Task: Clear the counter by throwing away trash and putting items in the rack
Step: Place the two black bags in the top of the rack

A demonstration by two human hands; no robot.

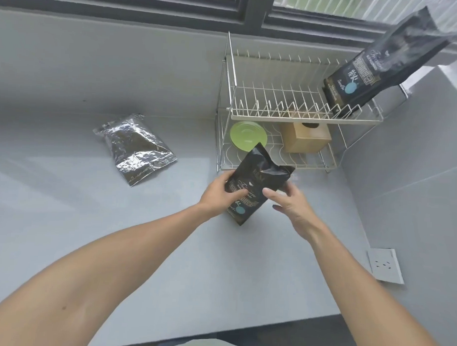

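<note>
Well to the left of the fingers, a crinkled silver foil pouch (pixel 135 149) is lying flat on the smooth pale grey surface (pixel 65 219), untouched; its creased, emptied look suggests trash waiting to be thrown away.

At the centre, the left hand (pixel 219 192) is gripping a glossy black coffee bag with gold lettering and a blue dot (pixel 255 186), its fingers (pixel 238 196) clamped on the bag's left edge. The bag is leaning back, its base touching the surface. The right hand (pixel 291 201) is meeting the bag's right side, fingers apart and only loosely touching, probably steadying the soft, slumping film before a lift.

Just beyond the fingers, a two-tier white wire dish rack (pixel 276 117) is standing against the wall. Its lower tier is holding a round lime-green plate (pixel 245 137) and a tan wooden box (pixel 306 138).

Farther right, on the upper tier, a second, matching black coffee bag (pixel 381 67) is standing upright, wedged between the wire prongs.
</note>
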